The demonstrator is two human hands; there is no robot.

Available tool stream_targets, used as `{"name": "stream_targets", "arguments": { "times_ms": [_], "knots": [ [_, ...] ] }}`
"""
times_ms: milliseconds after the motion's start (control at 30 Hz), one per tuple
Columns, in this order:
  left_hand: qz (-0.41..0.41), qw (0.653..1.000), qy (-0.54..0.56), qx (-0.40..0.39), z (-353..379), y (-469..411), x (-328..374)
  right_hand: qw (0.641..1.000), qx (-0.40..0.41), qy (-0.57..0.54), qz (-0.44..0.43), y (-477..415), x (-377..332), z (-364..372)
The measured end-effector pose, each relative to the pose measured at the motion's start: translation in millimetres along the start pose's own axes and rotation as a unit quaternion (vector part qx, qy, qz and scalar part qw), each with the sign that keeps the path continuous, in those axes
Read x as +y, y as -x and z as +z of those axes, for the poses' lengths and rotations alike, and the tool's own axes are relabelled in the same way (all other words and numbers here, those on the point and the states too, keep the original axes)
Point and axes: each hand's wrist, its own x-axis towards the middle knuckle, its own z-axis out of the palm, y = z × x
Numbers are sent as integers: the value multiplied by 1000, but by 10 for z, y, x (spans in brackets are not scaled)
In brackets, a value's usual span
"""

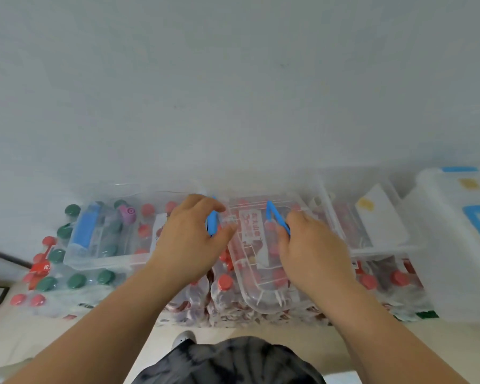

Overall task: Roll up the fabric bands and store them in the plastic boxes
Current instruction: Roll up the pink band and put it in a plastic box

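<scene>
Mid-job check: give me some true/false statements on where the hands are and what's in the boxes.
1. Both the left hand and the right hand are at the middle clear box. True.
2. A blue roll lies in the left clear box. True.
3. The right hand rests on the white container at far right. False: it pinches a blue piece at the middle clear box.
4. The left hand lies flat and open. False: its finger and thumb curl round a second blue piece.
5. A purple roll lies in the left clear box. True.
6. The bottles under the boxes all have yellow caps. False: the bottle caps are red and green.
</scene>
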Motion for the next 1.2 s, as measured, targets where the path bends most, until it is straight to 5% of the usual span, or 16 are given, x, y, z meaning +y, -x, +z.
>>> {"name": "stream_targets", "arguments": {
  "times_ms": [267, 600, 800, 1000, 1200],
  "knots": [
    [-43, 992, 106, 47, -231, -57, 30, 996, 74, -37, -39, 57, -115, -420],
    [-158, 960, 149, 178, -816, -4, -559, 959, 114, -58, -254, -454, -758, -284],
    [-248, 960, 6, 133, -1214, 48, -1266, 932, 60, -17, -357, -845, -1385, 129],
    [-279, 955, -71, 72, -1313, 78, -1791, 929, -8, -9, -369, -1034, -1791, 514],
    [-253, 965, -38, 54, -1308, 33, -1979, 937, -35, -20, -346, -1066, -1881, 754]
  ]
}}
